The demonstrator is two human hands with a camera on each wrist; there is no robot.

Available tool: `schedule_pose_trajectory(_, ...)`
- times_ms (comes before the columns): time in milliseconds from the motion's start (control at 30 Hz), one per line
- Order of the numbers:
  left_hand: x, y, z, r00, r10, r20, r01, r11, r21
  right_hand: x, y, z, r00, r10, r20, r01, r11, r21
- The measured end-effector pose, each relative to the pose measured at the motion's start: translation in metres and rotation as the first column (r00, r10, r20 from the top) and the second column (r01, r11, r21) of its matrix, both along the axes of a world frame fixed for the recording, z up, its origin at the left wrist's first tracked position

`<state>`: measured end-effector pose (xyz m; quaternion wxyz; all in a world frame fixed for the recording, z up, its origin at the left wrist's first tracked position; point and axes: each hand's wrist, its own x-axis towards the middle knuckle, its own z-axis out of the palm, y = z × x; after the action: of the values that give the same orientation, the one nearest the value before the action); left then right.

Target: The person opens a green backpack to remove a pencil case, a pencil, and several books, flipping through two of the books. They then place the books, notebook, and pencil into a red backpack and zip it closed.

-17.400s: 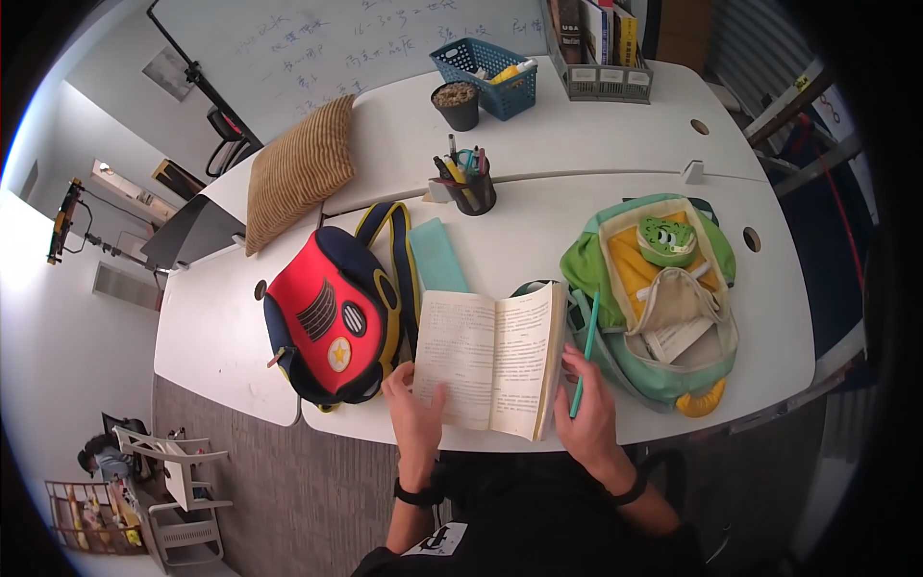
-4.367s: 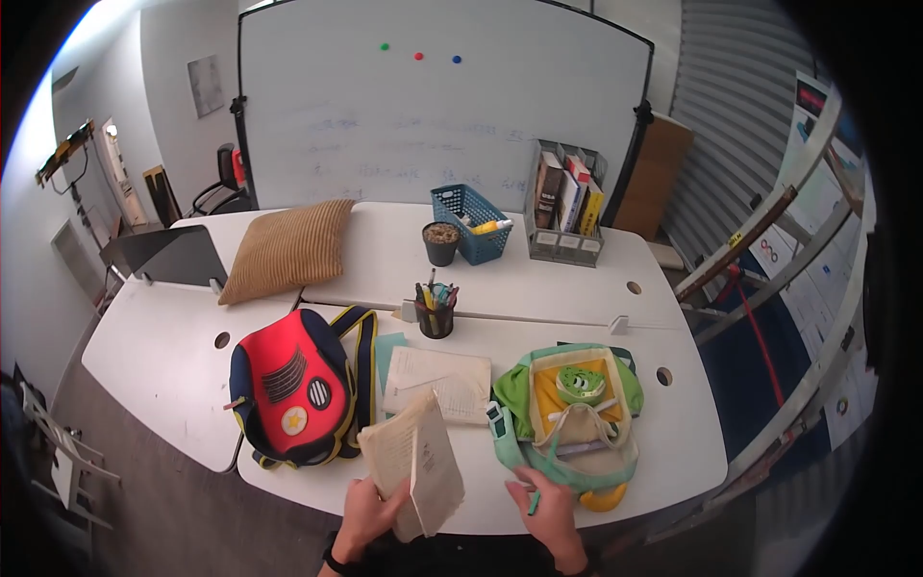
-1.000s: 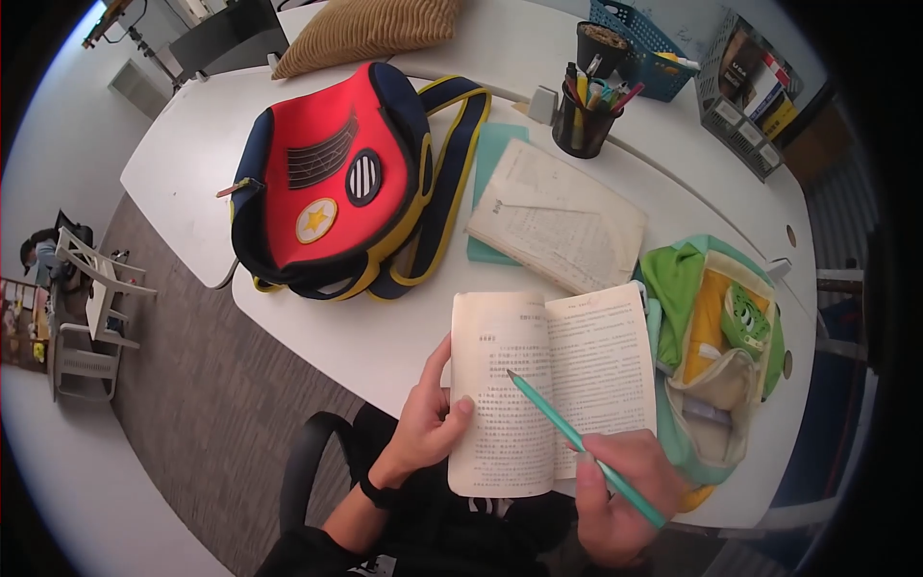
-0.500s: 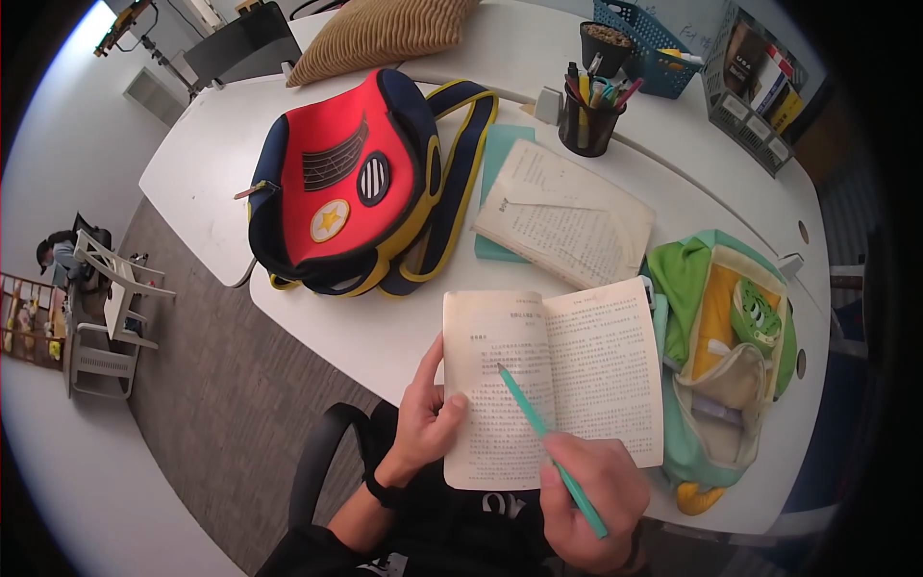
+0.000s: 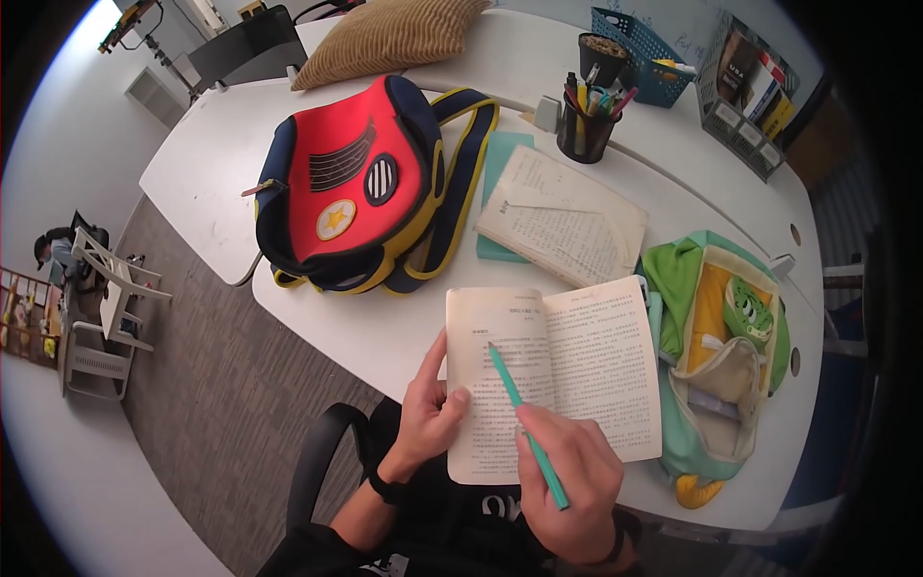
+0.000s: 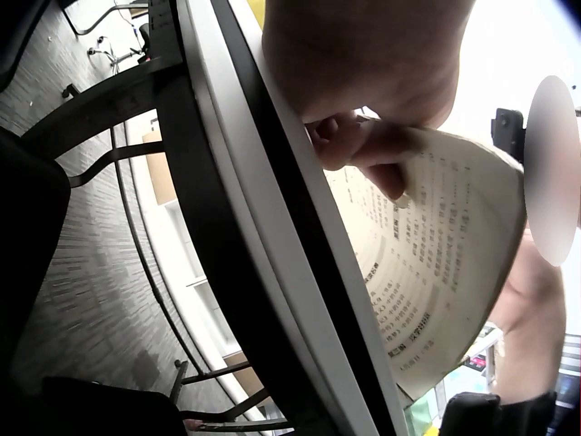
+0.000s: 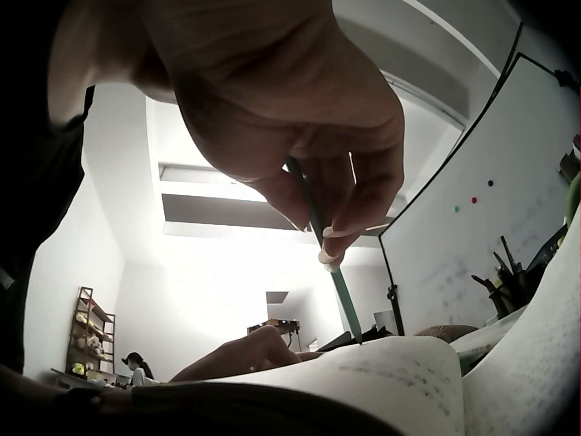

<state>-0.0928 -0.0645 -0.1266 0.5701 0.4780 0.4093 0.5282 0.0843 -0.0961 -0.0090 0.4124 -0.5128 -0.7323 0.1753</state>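
An open paperback book point(image 5: 606, 375) with printed pages is held over the table's front edge in the head view. My left hand point(image 5: 430, 418) grips its left edge, thumb lying on the page. The left wrist view shows the fingers of the left hand point(image 6: 363, 150) on a curved page of the book point(image 6: 445, 245). My right hand point(image 5: 577, 476) pinches a teal pencil point(image 5: 508, 377), whose tip meets the upper lines of the left page. In the right wrist view the pencil point(image 7: 343, 295) slants down to the book point(image 7: 390, 377), tip right at the paper.
Beyond the open book lies a worn book point(image 5: 567, 216), overlapping a teal notebook point(image 5: 502, 248). A red and navy backpack point(image 5: 346, 154) is at left, an unzipped green backpack point(image 5: 683, 298) at right. Behind stand a pen holder point(image 5: 585, 135), basket point(image 5: 663, 77) and book rack point(image 5: 740, 125).
Earlier the book was partly closed in the left hand; now it is spread open. Over the last second the right hand has shifted left and up, its pencil tip climbing the left page.
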Motion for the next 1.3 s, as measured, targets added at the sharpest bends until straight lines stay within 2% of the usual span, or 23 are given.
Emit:
schedule_pose_trajectory(33,0.001,0.000,0.001,1.000,0.009,0.010,-0.009,1.000,-0.008,-0.001,0.000,0.000,1.000,-0.011,0.013,0.011,1.000,-0.004)
schedule_pose_trajectory(133,0.002,-0.001,0.002,1.000,0.022,0.012,-0.021,1.000,-0.017,-0.001,-0.002,0.002,0.963,-0.192,0.187,0.189,0.981,0.034)
schedule_pose_trajectory(233,-0.001,-0.001,-0.003,1.000,0.009,-0.018,-0.009,1.000,-0.002,0.004,-0.010,0.015,0.920,-0.358,0.162,0.338,0.931,0.138)
schedule_pose_trajectory(300,-0.001,-0.001,-0.004,1.000,-0.002,-0.012,0.001,1.000,-0.007,0.016,-0.008,0.000,0.963,-0.268,-0.019,0.260,0.912,0.317)
schedule_pose_trajectory(400,-0.002,0.001,-0.001,0.999,-0.016,-0.041,0.016,1.000,-0.013,0.019,-0.010,0.005,0.972,-0.237,0.002,0.227,0.934,0.275)
schedule_pose_trajectory(500,-0.003,0.000,-0.005,1.000,-0.018,0.004,0.018,1.000,-0.024,0.034,-0.005,0.027,0.987,-0.102,0.122,0.076,0.977,0.201)
schedule_pose_trajectory(567,-0.005,0.001,-0.005,0.999,-0.050,-0.006,0.050,0.999,-0.013,0.044,-0.008,0.041,0.976,-0.001,0.218,-0.018,0.996,0.082)
schedule_pose_trajectory(633,-0.006,0.001,-0.006,0.997,-0.075,-0.009,0.075,0.997,-0.006,0.058,0.000,0.056,0.940,0.122,0.318,-0.155,0.984,0.083)
schedule_pose_trajectory(700,-0.007,0.001,-0.009,0.995,-0.094,-0.012,0.094,0.996,-0.005,0.059,0.006,0.066,0.908,0.145,0.392,-0.187,0.980,0.071)
schedule_pose_trajectory(767,-0.004,0.002,-0.009,0.998,-0.068,-0.020,0.068,0.998,0.000,0.049,0.018,0.076,0.891,0.081,0.446,-0.124,0.990,0.068)
schedule_pose_trajectory(800,-0.003,0.002,-0.009,0.998,-0.053,-0.025,0.053,0.999,0.003,0.057,0.036,0.077,0.889,0.139,0.437,-0.192,0.978,0.079)
schedule_pose_trajectory(867,-0.004,0.002,-0.007,0.998,-0.062,-0.005,0.062,0.998,-0.013,0.048,0.068,0.081,0.913,0.167,0.371,-0.234,0.962,0.143)
schedule_pose_trajectory(900,-0.004,0.004,-0.006,0.998,-0.063,0.003,0.063,0.998,-0.019,0.043,0.086,0.076,0.956,0.209,0.206,-0.237,0.964,0.122)
schedule_pose_trajectory(967,-0.004,0.007,-0.003,0.996,-0.057,0.067,0.060,0.998,-0.034,0.036,0.120,0.059,0.969,0.237,-0.074,-0.225,0.965,0.136)
schedule_pose_trajectory(1067,-0.008,0.005,-0.007,0.979,-0.084,0.186,0.098,0.993,-0.065,0.033,0.159,0.026,0.899,0.192,-0.393,-0.129,0.975,0.182)
schedule_pose_trajectory(1133,-0.014,0.005,-0.013,0.969,-0.093,0.228,0.110,0.992,-0.063,0.031,0.169,0.003,0.806,0.125,-0.578,-0.040,0.987,0.158)
schedule_pose_trajectory(1233,-0.020,0.005,-0.006,0.969,-0.061,0.240,0.083,0.993,-0.083,0.032,0.166,-0.004,0.719,0.050,-0.693,-0.054,0.998,0.016)
schedule_pose_trajectory(1300,-0.019,0.011,0.002,0.962,-0.011,0.271,0.040,0.994,-0.101,0.036,0.161,0.004,0.711,0.057,-0.701,-0.057,0.998,0.023)
